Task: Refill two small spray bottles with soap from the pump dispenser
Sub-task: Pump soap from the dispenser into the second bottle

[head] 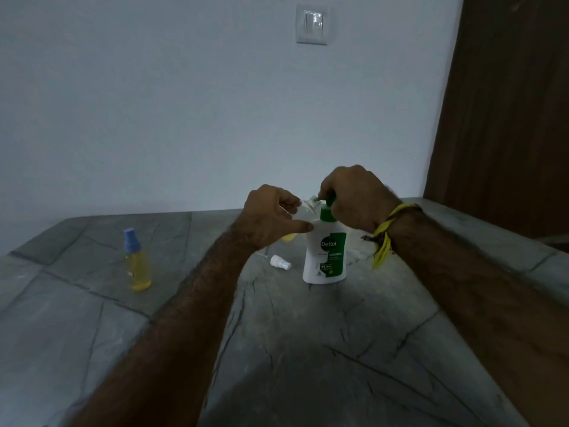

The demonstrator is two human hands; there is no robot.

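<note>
A white soap dispenser (324, 257) with a green label and green pump stands upright on the grey stone counter (277, 349). My right hand (354, 201) is curled over its pump head. My left hand (271, 221) grips a small clear spray bottle (303, 212), tilted with its open neck at the pump's spout; yellow liquid shows at its lower end. Its white spray cap (280, 262) lies on the counter just left of the dispenser. A second small spray bottle (137, 263), yellow liquid inside and blue cap on, stands upright at the left.
The counter runs back to a pale wall with a light switch (311, 24). A dark wooden door (505, 103) stands at the right. A yellow thread band (385, 235) hangs from my right wrist.
</note>
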